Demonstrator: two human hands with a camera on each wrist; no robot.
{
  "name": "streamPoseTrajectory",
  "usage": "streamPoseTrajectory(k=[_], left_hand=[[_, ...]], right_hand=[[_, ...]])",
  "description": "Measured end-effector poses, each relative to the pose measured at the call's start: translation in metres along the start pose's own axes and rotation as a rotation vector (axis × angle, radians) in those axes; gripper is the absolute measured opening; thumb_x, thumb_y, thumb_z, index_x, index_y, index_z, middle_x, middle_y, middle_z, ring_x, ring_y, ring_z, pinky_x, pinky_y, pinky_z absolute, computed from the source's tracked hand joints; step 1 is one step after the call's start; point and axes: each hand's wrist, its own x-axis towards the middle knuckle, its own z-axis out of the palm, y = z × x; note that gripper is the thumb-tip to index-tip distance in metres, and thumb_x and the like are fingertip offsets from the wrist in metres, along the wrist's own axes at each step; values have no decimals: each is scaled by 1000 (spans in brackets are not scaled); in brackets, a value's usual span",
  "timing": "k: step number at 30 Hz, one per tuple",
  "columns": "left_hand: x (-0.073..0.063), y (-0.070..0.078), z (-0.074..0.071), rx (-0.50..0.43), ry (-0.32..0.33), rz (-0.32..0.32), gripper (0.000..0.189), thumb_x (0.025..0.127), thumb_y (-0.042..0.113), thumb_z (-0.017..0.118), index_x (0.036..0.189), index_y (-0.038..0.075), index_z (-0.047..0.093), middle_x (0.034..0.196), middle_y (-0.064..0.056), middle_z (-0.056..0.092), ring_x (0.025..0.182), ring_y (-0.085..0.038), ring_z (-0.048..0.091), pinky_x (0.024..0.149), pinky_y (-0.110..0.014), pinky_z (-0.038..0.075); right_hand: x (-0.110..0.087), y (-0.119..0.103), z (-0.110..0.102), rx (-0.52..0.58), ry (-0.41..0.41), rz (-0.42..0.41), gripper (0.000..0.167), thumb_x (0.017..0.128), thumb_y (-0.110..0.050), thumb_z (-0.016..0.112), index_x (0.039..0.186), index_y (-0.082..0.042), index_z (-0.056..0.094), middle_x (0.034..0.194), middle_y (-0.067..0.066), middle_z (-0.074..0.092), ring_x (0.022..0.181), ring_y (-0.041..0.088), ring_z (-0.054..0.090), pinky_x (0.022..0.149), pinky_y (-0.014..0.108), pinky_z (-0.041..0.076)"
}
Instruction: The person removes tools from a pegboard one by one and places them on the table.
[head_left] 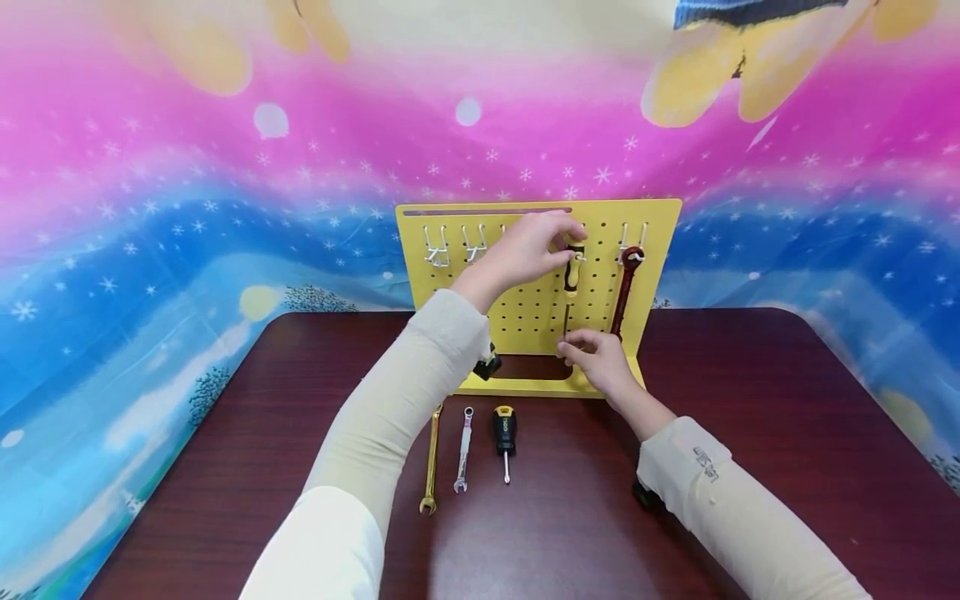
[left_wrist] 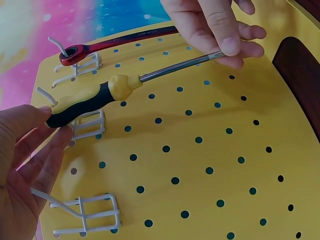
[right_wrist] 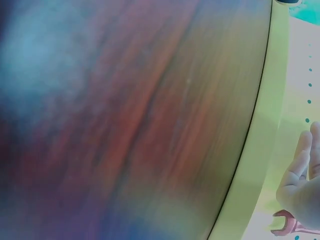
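Note:
A yellow-and-black screwdriver (head_left: pixel 572 277) hangs upright, handle up, against the yellow pegboard (head_left: pixel 525 329). My left hand (head_left: pixel 534 244) pinches the top end of its handle between thumb and fingers, right at a white wire hook (left_wrist: pixel 46 95). Lower down, my right hand (head_left: pixel 600 358) pinches the tip of the metal shaft (left_wrist: pixel 180 66) between thumb and fingers. To the right, a red combination wrench (head_left: pixel 624 292) hangs from another hook by its ring end. In the right wrist view only part of my right hand (right_wrist: pixel 302 185) shows at the edge, above the wrench's open end (right_wrist: pixel 284 223).
Two more white hooks (head_left: pixel 436 247) show at the board's upper left. On the dark wood table (head_left: pixel 562 517) in front lie a gold wrench (head_left: pixel 431 462), a small silver wrench (head_left: pixel 463 450) and a stubby black-and-yellow screwdriver (head_left: pixel 505 432). A patterned cloth (head_left: pixel 225 192) hangs behind.

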Motion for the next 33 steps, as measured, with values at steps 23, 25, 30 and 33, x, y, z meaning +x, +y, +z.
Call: streamPoseTrajectory(k=[23,25,30,33], left_hand=[[-10,6,1,-16,2,37,35,97,9,62,133,9,60,133,-3,64,111,-13,63,94,-18,51],[-11,5,1,-34,4,38,35,97,9,62,133,8,61,132,-4,64,111,-13,63,94,-18,52],[-12,6,1,-44,5,50,35,97,10,62,132,9,61,132,-4,65,110,-13,64,91,-17,53],[-14,7,0,-38,3,66,35,97,9,62,132,9,61,132,-4,65,108,-13,64,89,-16,53]], right_hand=[[-26,-4,-5,-86,-11,-77,22,94,-16,68,107,1,73,100,16,76,88,30,70,70,24,54],[-28,-7,-5,-99,-17,-88,21,94,-17,69,106,-1,74,101,15,76,89,29,70,68,22,52],[-32,-12,-4,-146,-26,-133,15,93,-17,70,102,-6,76,102,11,76,92,19,67,75,26,51],[-35,-14,-3,-163,-25,-153,13,93,-17,70,100,-8,76,102,10,76,94,18,65,82,33,51]])
